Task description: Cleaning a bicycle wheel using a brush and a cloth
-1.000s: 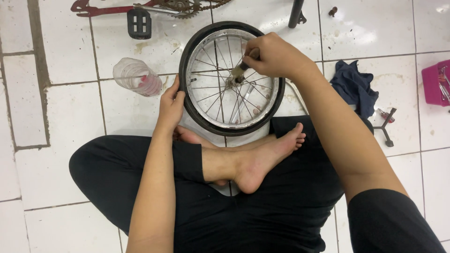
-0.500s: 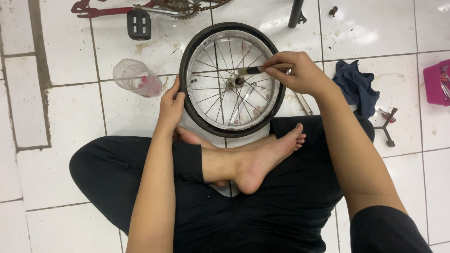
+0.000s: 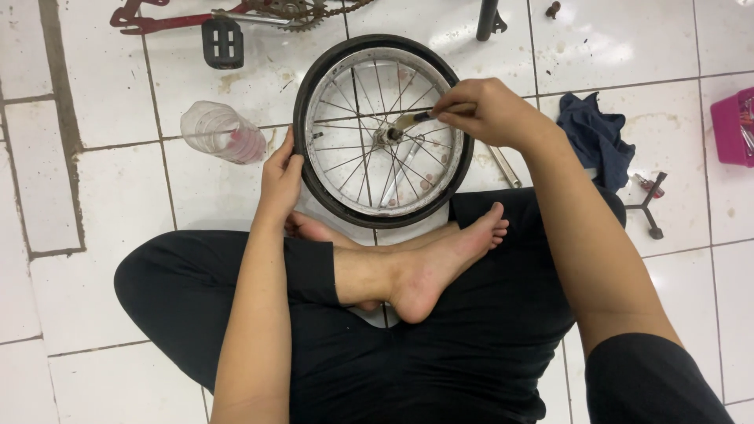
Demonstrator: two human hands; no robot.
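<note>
I see a floor of glossy white tiles (image 3: pixel 102 314) with dark grout lines, smudged with rusty stains near the top, reflecting soft, even indoor light.

A white tiled floor (image 3: pixel 102 188) with dark grout lines and grimy smears carries everything. A small spoked wheel (image 3: pixel 382 130) with a black tyre lies flat on it, just in front of the seated person's crossed legs. To its left a clear plastic bottle (image 3: pixel 221 132) lies on its side. At the top edge rest a red bicycle frame (image 3: pixel 157 16) and a black pedal (image 3: pixel 222 42). Right of the wheel lie a dark blue rag (image 3: pixel 595 138), a black three-armed wrench (image 3: pixel 649 206) and a pink box (image 3: pixel 733 126).
</note>
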